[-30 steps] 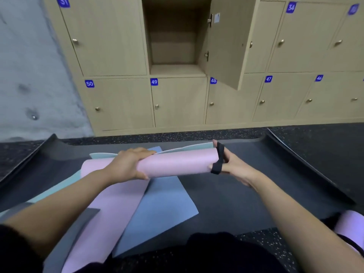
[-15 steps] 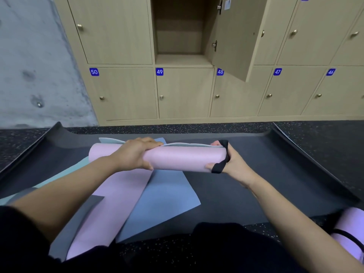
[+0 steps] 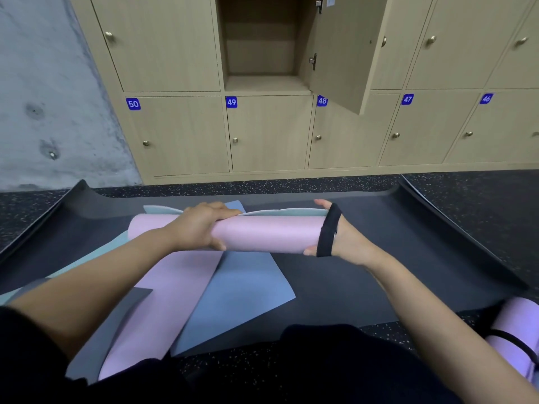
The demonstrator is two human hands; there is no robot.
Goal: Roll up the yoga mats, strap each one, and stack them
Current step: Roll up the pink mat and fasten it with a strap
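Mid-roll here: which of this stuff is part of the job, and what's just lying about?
Job: pink mat, black strap, blue mat, teal mat, grey mat, strapped roll.
Lying about: open locker, shut lockers, concrete wall.

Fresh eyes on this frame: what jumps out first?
Centre: a half-rolled pink mat, gripped by the left hand mid-roll and the right hand at its right end, where a black strap crosses. Behind, one locker stands open; a strapped pink roll lies lower right.

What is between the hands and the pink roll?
Nothing visible. The left hand grips the pink roll; the right hand holds its right end, with a black strap across that hand.
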